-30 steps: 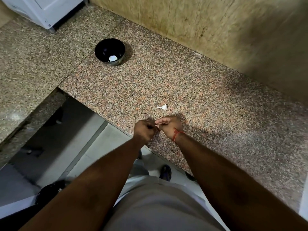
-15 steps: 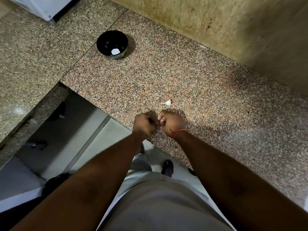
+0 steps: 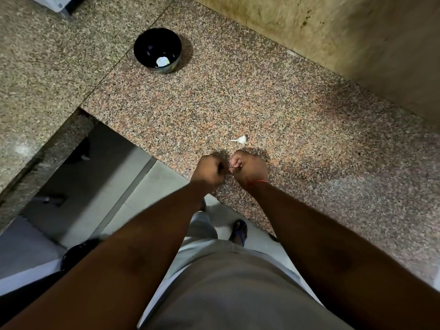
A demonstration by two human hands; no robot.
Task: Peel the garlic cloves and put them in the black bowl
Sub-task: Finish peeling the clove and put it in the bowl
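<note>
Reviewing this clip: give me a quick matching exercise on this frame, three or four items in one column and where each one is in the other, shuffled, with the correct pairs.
Things:
1. black bowl
2. white piece
3. loose garlic clove
4. red thread

Places:
A. around the right wrist
B. on the granite counter, just beyond the right hand
C. inside the bowl
D. at the far end of the counter, near the slab seam

Pairs: 1-D, 2-C, 3-B, 4-A

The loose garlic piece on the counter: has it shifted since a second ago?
No. The garlic piece lies the same way relative to the black bowl; only the camera moved.
</note>
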